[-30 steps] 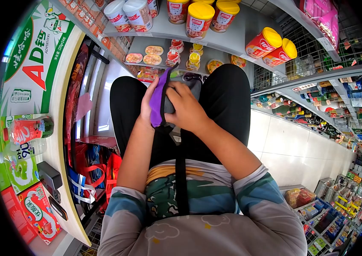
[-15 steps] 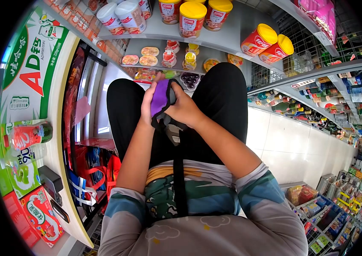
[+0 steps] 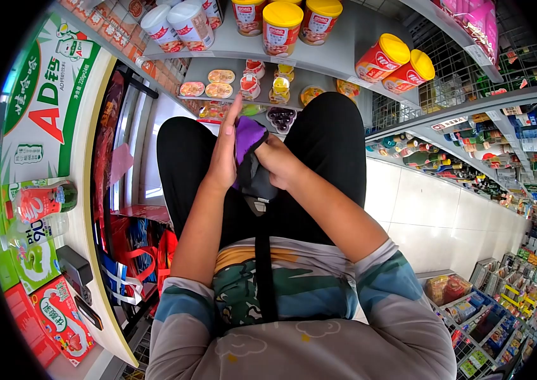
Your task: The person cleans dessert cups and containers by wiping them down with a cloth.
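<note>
A soft purple and dark-grey piece of cloth (image 3: 249,137) is between my hands, above my lap; its exact kind does not show. My left hand (image 3: 223,155) is held flat and upright, fingers stretched out, its palm side against the purple part. From the other side my right hand (image 3: 276,161) grips the cloth, fingers curled round it and partly hidden by it. The dark-grey end hangs below the right hand. Both knees, in black trousers, rise on either side of the hands.
Ahead, a grey shelf (image 3: 243,47) bears yellow-lidded cans (image 3: 281,28) and white cans (image 3: 190,25). Jelly cups (image 3: 250,85) stand on the lower level. On the left, a wooden-edged counter (image 3: 85,209) holds a bottle (image 3: 44,201) and boxes. More stocked shelves line the right side.
My left hand has straightened and turned edge-on, its fingers pointing up. The purple cloth is more folded and narrower, with more dark grey showing below my right hand.
</note>
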The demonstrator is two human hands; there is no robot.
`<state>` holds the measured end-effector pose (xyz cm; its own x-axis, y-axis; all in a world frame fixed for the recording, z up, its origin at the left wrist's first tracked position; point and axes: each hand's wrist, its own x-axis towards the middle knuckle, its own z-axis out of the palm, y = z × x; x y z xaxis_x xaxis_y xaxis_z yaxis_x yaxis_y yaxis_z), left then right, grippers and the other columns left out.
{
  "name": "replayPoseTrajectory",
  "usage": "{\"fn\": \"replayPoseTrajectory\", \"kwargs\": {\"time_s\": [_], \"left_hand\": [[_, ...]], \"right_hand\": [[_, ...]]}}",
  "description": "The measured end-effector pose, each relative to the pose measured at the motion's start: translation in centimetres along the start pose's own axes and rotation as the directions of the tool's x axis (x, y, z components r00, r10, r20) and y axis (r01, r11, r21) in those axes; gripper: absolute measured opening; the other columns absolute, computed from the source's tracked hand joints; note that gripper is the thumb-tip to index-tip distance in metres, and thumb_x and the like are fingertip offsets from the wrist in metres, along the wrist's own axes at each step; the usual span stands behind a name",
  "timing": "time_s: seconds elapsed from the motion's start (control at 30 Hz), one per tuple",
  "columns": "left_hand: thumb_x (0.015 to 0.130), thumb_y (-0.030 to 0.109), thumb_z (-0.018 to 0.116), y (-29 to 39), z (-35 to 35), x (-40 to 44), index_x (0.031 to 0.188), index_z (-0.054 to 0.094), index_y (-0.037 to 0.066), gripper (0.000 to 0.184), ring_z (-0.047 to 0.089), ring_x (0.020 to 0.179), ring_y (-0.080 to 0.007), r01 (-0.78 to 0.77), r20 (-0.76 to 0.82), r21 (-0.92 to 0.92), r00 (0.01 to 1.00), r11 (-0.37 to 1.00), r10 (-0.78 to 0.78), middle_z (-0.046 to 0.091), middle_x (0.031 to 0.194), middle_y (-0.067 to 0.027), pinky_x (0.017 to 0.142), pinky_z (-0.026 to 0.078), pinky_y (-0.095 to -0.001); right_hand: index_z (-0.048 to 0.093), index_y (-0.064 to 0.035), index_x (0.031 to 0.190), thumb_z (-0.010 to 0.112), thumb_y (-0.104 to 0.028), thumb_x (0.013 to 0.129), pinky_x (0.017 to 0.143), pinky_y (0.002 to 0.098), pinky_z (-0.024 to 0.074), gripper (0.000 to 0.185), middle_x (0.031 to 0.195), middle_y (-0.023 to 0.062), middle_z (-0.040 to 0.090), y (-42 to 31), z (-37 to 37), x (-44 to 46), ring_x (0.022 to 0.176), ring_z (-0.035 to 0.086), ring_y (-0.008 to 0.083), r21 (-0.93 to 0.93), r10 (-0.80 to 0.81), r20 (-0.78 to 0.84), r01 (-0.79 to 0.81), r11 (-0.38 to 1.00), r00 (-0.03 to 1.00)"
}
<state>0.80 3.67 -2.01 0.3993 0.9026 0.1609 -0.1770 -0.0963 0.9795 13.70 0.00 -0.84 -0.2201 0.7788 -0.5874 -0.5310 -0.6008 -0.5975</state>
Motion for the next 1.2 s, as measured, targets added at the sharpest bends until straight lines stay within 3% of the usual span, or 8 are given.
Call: {"fn": "replayPoseTrajectory", "kwargs": {"time_s": [0.2,0.27,0.43,0.77,0.83,0.9,1.03,1.2], "left_hand": [[0.108,0.043,0.034,-2.5,-1.1,0.2,0.153,0.035,0.002,0.061,0.039,0.14,-0.0266,0.212,-0.093,-0.108,0.971,0.971,-0.222,0.041,0.152,-0.0147,0.116,0.03,-0.0383],[0.107,0.04,0.042,-3.9,-1.8,-0.1,0.15,0.043,0.003,0.057,0.054,0.131,-0.0246,0.321,-0.114,-0.245,0.927,0.915,-0.356,0.054,0.144,-0.013,0.11,0.043,-0.0377],[0.106,0.028,0.042,-0.8,-1.6,-0.9,0.133,0.056,0.003,0.039,0.064,0.114,-0.0228,0.361,-0.034,-0.701,0.844,0.615,-0.535,0.064,0.125,-0.0124,0.1,0.051,-0.0362],[0.107,0.037,0.033,-3.6,-1.7,-1.2,0.127,0.057,-0.001,0.049,0.066,0.109,-0.0262,0.221,0.048,-0.833,0.942,0.507,-0.332,0.066,0.12,-0.0163,0.097,0.053,-0.0365],[0.107,0.042,0.032,-2.9,-1.2,-0.8,0.133,0.054,-0.003,0.057,0.062,0.12,-0.0269,0.239,0.003,-0.756,0.932,0.61,-0.362,0.062,0.128,-0.0191,0.106,0.046,-0.0372],[0.106,0.046,0.033,-1.9,-0.2,-0.5,0.144,0.047,-0.003,0.063,0.052,0.132,-0.0287,0.078,-0.172,-0.392,0.973,0.917,-0.156,0.055,0.14,-0.0218,0.115,0.035,-0.0395],[0.106,0.045,0.034,-1.0,0.2,-0.7,0.151,0.037,-0.005,0.067,0.042,0.142,-0.0311,-0.009,-0.142,-0.27,0.989,0.963,-0.031,0.048,0.15,-0.021,0.12,0.025,-0.0387],[0.105,0.045,0.033,0.4,-0.7,-0.4,0.154,0.03,-0.005,0.07,0.04,0.143,-0.035,-0.276,0.079,0.367,0.961,0.888,0.266,0.044,0.152,-0.0256,0.12,0.025,-0.0421]], "right_hand": [[0.049,-0.0013,0.135,0.081,-0.025,0.085,0.093,0.0322,0.0514,0.063,0.121,0.0128,0.064,0.0,-0.1,0.5,0.107,0.065,0.0226,-0.109,-0.406,-0.004,0.403,0.909,0.914],[0.051,0.0,0.128,0.088,-0.017,0.07,0.096,0.0373,0.05,0.071,0.121,0.0182,0.06,-0.8,-0.6,0.2,0.111,0.063,0.034,-0.636,-0.732,0.237,0.672,0.38,0.639],[0.049,0.001,0.126,0.089,-0.013,0.057,0.103,0.0443,0.0457,0.081,0.132,0.0224,0.047,-0.7,-0.1,-0.8,0.124,0.05,0.0443,-0.728,-0.711,0.491,0.686,-0.017,0.504],[0.051,0.0024,0.128,0.091,-0.018,0.061,0.102,0.0413,0.0467,0.081,0.124,0.0219,0.057,1.0,-0.3,0.8,0.12,0.057,0.0399,-0.69,-0.688,0.42,0.7,0.181,0.592],[0.049,0.0004,0.131,0.09,-0.02,0.068,0.099,0.0387,0.0486,0.078,0.121,0.017,0.062,1.2,-0.2,0.9,0.117,0.062,0.0313,-0.571,-0.576,0.292,0.622,0.536,0.764],[0.048,-0.0012,0.134,0.087,-0.024,0.074,0.097,0.0364,0.0501,0.075,0.121,0.0149,0.063,1.5,0.0,0.1,0.113,0.063,0.0267,-0.423,-0.488,0.207,0.527,0.737,0.848],[0.042,-0.0051,0.142,0.077,-0.037,0.09,0.09,0.0332,0.0554,0.07,0.122,0.011,0.064,-0.1,0.1,-0.6,0.106,0.066,0.0177,-0.066,-0.021,0.081,0.026,0.997,0.997],[0.044,-0.0058,0.142,0.074,-0.047,0.091,0.086,0.0387,0.0587,0.072,0.123,0.0108,0.064,-0.4,-1.2,-0.6,0.107,0.067,0.0185,0.008,0.089,0.198,-0.092,0.996,0.976]]}}
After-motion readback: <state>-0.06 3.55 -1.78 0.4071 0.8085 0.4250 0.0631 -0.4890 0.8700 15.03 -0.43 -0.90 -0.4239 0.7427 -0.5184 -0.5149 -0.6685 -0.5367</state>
